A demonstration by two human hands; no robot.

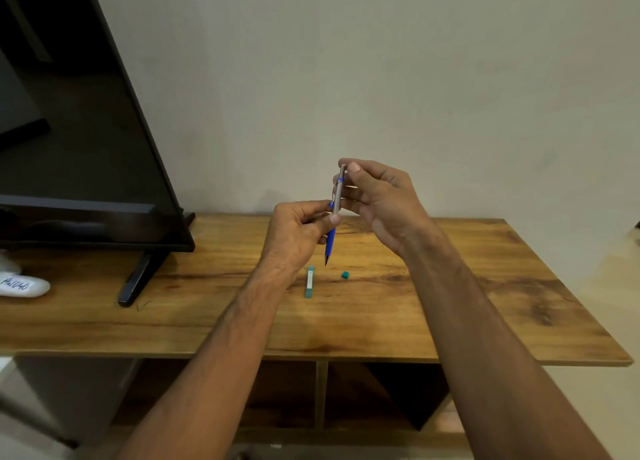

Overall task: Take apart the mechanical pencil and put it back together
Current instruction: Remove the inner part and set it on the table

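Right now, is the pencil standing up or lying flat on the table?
Nearly upright, tip down. The pencil is off the table: the left hand pinches its middle, the right hand its top.

Plain off-white wall (381, 61) behind, soft even light on it. A wooden cabinet top (485, 303), brown w/ dark grain streaks, runs across the view, its back edge against the wall. Under the top are open compartments (381, 397), dark inside, split by an upright divider (321, 394). Flat TV (86, 130) on the left of the top, screen black w/ faint reflections of the room. Its black foot (138, 279) rests on the wood. At the far left edge, near the foot, lies a white object (24, 284) w/ handwriting on it; can't tell what it is. Pale floor (588, 407) to the right of the cabinet.
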